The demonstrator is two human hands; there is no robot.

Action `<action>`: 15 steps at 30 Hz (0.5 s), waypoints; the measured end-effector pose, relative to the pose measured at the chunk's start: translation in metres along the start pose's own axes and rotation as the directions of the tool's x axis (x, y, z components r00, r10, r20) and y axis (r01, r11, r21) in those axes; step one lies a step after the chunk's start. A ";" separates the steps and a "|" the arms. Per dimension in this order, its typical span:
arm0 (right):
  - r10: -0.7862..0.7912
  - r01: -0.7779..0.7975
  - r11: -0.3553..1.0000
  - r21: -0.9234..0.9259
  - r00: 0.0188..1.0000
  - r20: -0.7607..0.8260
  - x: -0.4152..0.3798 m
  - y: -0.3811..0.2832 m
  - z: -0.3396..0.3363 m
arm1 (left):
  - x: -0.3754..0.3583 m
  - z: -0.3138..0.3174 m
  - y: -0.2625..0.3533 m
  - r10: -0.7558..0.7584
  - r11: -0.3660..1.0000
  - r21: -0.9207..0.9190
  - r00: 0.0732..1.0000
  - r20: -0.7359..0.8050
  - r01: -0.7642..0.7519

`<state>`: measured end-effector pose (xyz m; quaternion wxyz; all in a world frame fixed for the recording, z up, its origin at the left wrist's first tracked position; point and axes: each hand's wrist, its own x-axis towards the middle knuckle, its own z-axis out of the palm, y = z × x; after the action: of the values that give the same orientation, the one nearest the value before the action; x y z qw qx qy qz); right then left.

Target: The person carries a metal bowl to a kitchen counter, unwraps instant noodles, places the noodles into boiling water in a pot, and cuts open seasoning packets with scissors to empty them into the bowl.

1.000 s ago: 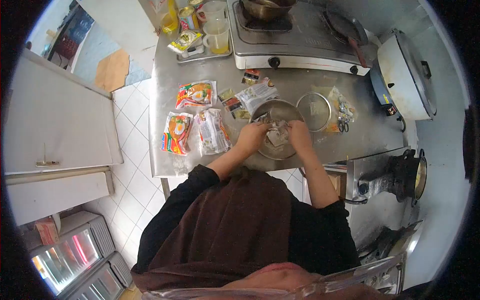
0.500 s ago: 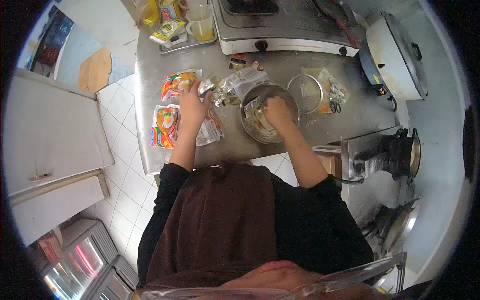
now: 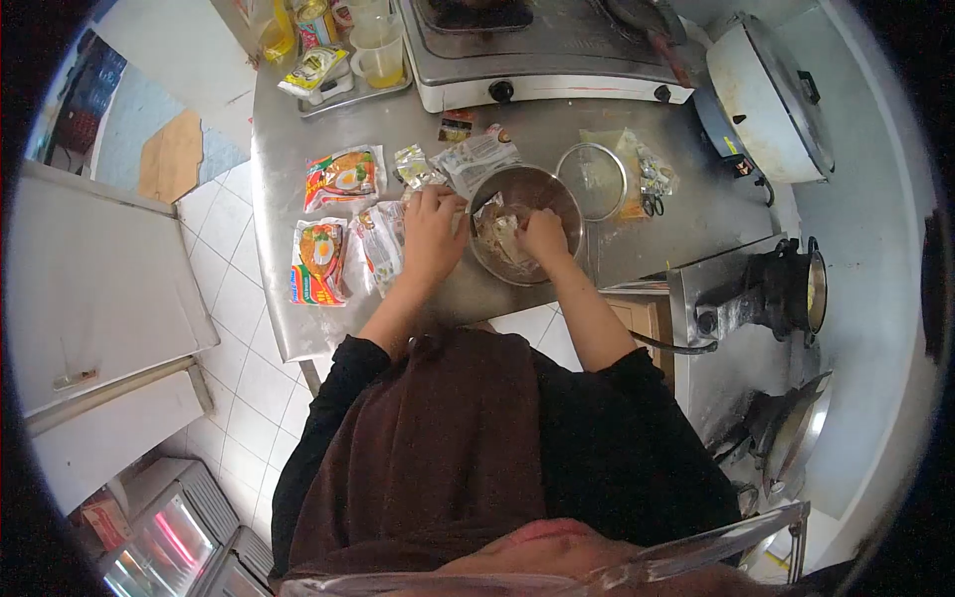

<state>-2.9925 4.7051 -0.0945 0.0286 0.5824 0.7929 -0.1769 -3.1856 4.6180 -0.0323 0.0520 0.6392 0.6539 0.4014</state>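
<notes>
My dark sleeves and brown apron (image 3: 438, 438) fill the near part of the view, and both forearms reach out over the steel counter (image 3: 288, 318). My right hand (image 3: 544, 237) is down inside the metal bowl (image 3: 567, 204), fingers curled on the pale noodle block (image 3: 497, 234) lying in it; how tightly I grip I cannot tell. My left hand (image 3: 434, 231) rests at the bowl's left rim, fingers bent; whether it holds anything I cannot tell. Just left of that hand lies an opened noodle wrapper (image 3: 383, 242), and beside it a sealed noodle packet (image 3: 318, 262). A second sealed packet (image 3: 344, 177) lies a little farther out. Small seasoning sachets (image 3: 411, 164) and an empty clear wrapper (image 3: 476, 154) sit just beyond the bowl. To the bowl's right is a round mesh strainer (image 3: 591, 179), with a yellowish bag and scissors (image 3: 652, 184) near it. Farther back stands the gas stove (image 3: 537, 60), a tray with a measuring jug (image 3: 381, 58) of yellow liquid to its left, and a white lidded cooker (image 3: 766, 95) to its right.
</notes>
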 end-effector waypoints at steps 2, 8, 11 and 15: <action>0.010 -0.011 1.000 -0.010 0.998 -0.059 0.001 0.003 0.009 | 0.003 0.004 0.006 0.027 0.999 0.037 0.999 0.031 -0.028; 0.060 -0.061 0.995 0.085 0.998 0.012 0.008 0.008 0.023 | 0.011 0.030 0.009 0.092 0.981 0.145 0.972 0.215 -0.125; 0.090 -0.076 0.968 0.241 0.995 -0.046 0.006 0.007 0.015 | 0.018 0.046 0.006 0.163 0.945 0.235 0.951 0.261 -0.226; 0.019 0.038 0.967 0.254 0.975 -0.221 -0.010 0.000 -0.019 | 0.026 0.052 0.012 0.274 0.865 0.310 0.890 0.365 -0.394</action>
<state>-2.9863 4.7019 -0.0741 -0.1362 0.5934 0.7644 -0.2120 -3.1507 4.6626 -0.0488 -0.0410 0.7964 0.5800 0.1666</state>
